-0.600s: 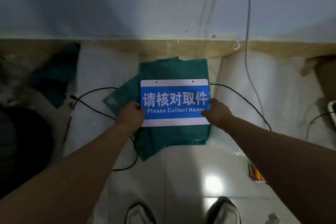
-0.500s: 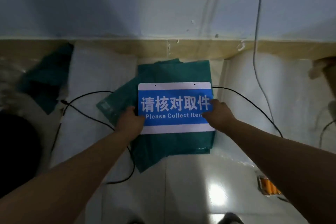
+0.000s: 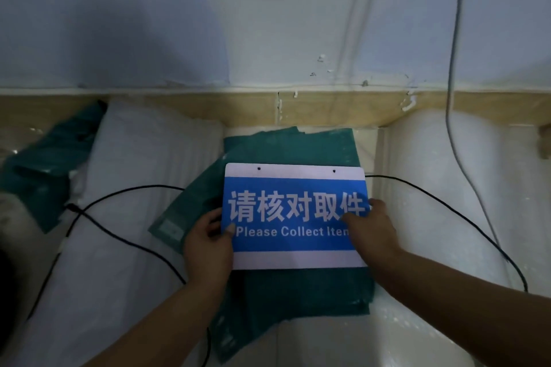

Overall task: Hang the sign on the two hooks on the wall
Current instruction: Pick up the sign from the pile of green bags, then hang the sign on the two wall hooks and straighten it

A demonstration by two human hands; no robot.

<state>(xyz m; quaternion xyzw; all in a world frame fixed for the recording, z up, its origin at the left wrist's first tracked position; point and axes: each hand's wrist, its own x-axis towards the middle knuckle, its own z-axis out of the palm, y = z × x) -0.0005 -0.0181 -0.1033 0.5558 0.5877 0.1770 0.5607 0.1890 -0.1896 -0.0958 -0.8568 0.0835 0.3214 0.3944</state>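
Sign: you hold it at the picture's centre, face up, over the green bags.
Left hand: it grips the sign's 9 o'clock edge, thumb on top.
Right hand: it clasps the 3 o'clock edge.
Holes: two, along the 12 o'clock border.
Black cable: it lies at 9 o'clock.

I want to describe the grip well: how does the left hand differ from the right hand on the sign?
The left hand grips the sign at its left edge, its thumb just reaching the printed face. The right hand grips the right edge and lies further over the face, hiding the end of the English line. The right hand also sits slightly higher. Both hands hold the sign about mid-height.
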